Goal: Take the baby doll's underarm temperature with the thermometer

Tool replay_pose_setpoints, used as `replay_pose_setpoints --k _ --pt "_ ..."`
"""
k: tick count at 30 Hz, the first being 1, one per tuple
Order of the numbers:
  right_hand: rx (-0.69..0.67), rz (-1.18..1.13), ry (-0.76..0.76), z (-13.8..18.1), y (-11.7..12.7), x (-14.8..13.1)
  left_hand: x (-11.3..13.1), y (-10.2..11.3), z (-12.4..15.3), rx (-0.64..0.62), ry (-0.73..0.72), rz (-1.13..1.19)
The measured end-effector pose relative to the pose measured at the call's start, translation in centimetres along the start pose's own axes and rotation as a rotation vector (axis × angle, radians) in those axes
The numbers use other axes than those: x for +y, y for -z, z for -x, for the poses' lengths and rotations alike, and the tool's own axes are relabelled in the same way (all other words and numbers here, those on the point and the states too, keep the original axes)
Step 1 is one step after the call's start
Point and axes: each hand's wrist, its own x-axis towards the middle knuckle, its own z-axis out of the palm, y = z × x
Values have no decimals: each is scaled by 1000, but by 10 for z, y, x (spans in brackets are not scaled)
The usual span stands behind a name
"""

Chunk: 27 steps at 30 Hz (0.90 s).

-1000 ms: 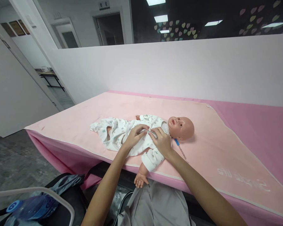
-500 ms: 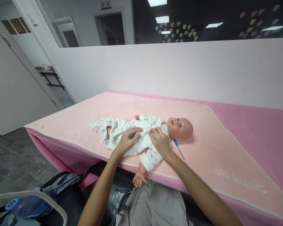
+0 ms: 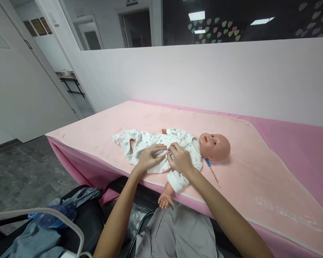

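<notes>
Baby doll (image 3: 216, 147), one, in printed white garment (image 3: 154, 138), is being borne on its back by the pink-draped surface (image 3: 258, 168), garment front being fingered by left hand (image 3: 150, 158) and right hand (image 3: 181, 159), either grip's closure on cloth being impossible to tell, edgeward slippage possibly being invited by tugging near the overhanging doll forearm (image 3: 168, 190).

The doll (image 3: 214, 147) lies on its back near the front edge of the pink mat (image 3: 247, 161), bald head to the right, mouth open; its near hand hangs over the edge, palm up; its suit (image 3: 142, 141), white with small prints, is creased, rumpled at the leg end, a patch of leg showing bare.
</notes>
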Motion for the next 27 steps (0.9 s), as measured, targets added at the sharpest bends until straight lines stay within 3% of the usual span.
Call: replay_pose_setpoints --k 10,27 --pt "34 -2 -25 0 -5 3 -5 -5 -3 64 4 -5" --pt "38 42 -30 1 -6 1 -10 -4 -1 69 53 143"
